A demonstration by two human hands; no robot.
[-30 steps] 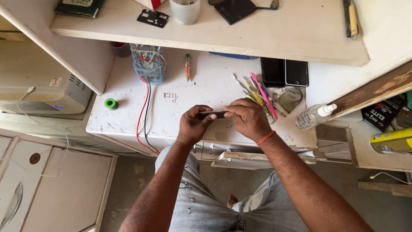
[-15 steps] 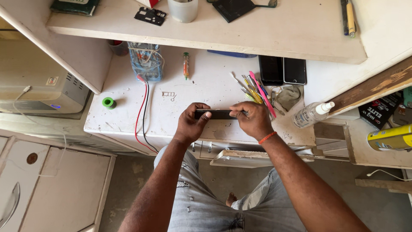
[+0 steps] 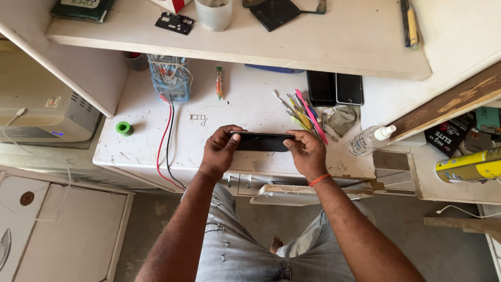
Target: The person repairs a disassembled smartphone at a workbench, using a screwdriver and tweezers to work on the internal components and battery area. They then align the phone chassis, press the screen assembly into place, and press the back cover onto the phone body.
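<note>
Phone (image 3: 262,141), dark and flat, is pinched at both ends: my left hand (image 3: 220,150) and right hand (image 3: 305,153) both grip it, just above the workbench's (image 3: 146,151) front edge. Casing looks closed; pry tools (image 3: 302,110) lie untouched near the right edge.

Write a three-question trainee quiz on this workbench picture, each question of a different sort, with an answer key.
1. True or false: both hands grip the dark phone.
2. Which lies nearest the right hand? A green tape roll; B coloured pry tools; C yellow can.
3. What colours are the two wires running off the benchtop's front edge?

Key: 1 true, the left hand takes the other end; 2 B; 3 red and black.
</note>
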